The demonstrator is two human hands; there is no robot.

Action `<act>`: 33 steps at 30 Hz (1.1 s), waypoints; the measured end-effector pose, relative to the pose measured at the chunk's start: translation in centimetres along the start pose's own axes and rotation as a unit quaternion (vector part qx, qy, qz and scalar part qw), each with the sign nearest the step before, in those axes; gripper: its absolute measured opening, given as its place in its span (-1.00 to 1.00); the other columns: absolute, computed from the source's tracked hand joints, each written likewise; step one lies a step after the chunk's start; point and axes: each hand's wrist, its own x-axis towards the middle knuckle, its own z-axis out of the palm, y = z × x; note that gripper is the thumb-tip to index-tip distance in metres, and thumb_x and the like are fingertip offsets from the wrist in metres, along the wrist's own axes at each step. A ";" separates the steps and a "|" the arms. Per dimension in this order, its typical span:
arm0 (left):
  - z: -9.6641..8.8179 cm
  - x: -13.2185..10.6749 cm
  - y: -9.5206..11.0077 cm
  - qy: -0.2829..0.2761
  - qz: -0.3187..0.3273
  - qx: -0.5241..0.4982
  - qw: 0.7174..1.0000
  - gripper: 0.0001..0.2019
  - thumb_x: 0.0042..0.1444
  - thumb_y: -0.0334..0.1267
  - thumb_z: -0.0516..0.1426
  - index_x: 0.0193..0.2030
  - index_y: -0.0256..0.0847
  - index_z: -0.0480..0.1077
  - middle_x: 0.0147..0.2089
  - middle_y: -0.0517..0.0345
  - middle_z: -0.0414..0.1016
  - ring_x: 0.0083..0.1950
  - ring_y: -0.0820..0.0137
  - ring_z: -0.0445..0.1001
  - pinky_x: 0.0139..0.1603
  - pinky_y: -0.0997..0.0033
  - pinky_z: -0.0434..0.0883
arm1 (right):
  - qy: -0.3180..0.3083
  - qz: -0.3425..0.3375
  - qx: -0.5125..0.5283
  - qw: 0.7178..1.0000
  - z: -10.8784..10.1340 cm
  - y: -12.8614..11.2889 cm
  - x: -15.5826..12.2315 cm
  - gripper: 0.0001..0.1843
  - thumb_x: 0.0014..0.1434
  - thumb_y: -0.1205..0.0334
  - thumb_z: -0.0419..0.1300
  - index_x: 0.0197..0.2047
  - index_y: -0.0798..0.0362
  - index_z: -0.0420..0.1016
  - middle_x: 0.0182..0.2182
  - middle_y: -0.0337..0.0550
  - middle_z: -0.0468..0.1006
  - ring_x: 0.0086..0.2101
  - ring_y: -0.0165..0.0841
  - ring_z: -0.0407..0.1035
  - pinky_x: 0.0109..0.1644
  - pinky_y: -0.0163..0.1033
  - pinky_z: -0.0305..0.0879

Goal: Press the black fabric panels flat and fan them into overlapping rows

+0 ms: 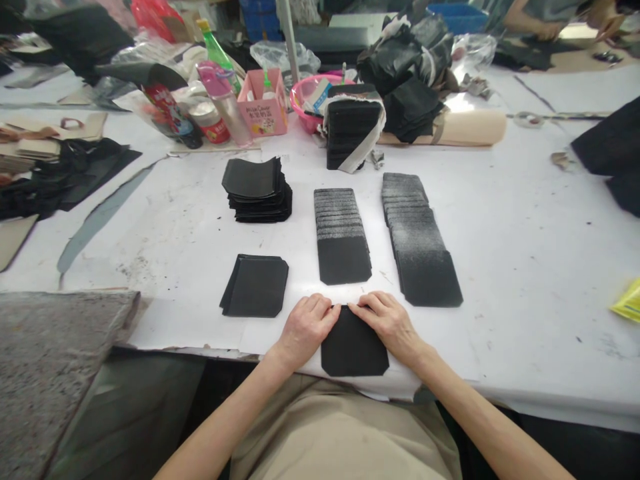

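Note:
A flat black panel (355,343) with clipped corners lies in front of me at the table's near edge. My left hand (311,327) pinches its far edge, thumb and fingers closed at the left end. At the right end of that edge my right hand (385,320) presses the same way, thumb tip near the other. Beyond the hands, a row of overlapping black panels (345,260) shows fuzzy grey strips. A longer overlapping row (430,277) lies to its right. Left of my hands rests a small stack of black panels (257,287), with a taller stack (257,190) behind it.
Along the back stand a pink box (263,110), a pink basin (305,100), a bound black bundle (353,130) and a beige roll (470,127). A grey felted board (60,360) sits at the left. Another person's arm (530,23) shows at the far right.

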 end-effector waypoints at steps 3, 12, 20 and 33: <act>-0.1 0.1 -0.1 -0.012 0.012 0.013 1.000 -0.81 0.30 -0.43 0.03 -0.02 -0.26 0.39 -0.24 0.04 0.40 -0.17 0.27 0.36 -0.20 0.26 0.35 | -0.001 -0.002 -0.008 1.000 0.1 0.0 0.0 -0.69 0.40 0.30 -0.03 0.06 0.01 0.47 -0.19 -0.05 0.49 -0.13 -0.25 0.32 -0.02 -0.12 0.28; -0.5 0.0 -0.4 -0.037 0.025 0.019 0.999 -0.80 0.30 -0.43 0.03 0.02 -0.32 0.36 -0.17 -0.01 0.42 -0.11 0.23 0.38 -0.10 0.22 0.41 | -0.002 -0.006 -0.029 1.000 0.0 0.0 0.0 -0.70 0.40 0.30 -0.03 0.04 0.04 0.48 -0.20 -0.06 0.49 -0.14 -0.26 0.32 -0.03 -0.13 0.28; -0.4 -0.2 -0.2 -0.020 0.030 0.036 0.999 -0.82 0.28 -0.46 0.03 -0.03 -0.33 0.38 -0.17 -0.04 0.43 -0.09 0.22 0.40 -0.10 0.20 0.41 | -0.020 -0.041 -0.016 0.999 -0.7 0.7 0.1 -0.70 0.41 0.29 -0.05 0.01 0.06 0.47 -0.18 -0.05 0.51 -0.11 -0.27 0.33 -0.01 -0.13 0.29; -1.6 0.3 0.5 -0.124 0.035 0.095 0.987 -0.57 0.28 -0.41 0.07 0.28 -0.18 0.21 -0.12 0.00 0.37 -0.03 0.18 0.37 -0.09 0.20 0.37 | -0.009 -0.039 0.009 0.999 -1.0 1.5 -0.2 -0.73 0.40 0.30 -0.03 -0.02 0.08 0.48 -0.17 -0.07 0.51 -0.11 -0.29 0.33 0.00 -0.14 0.28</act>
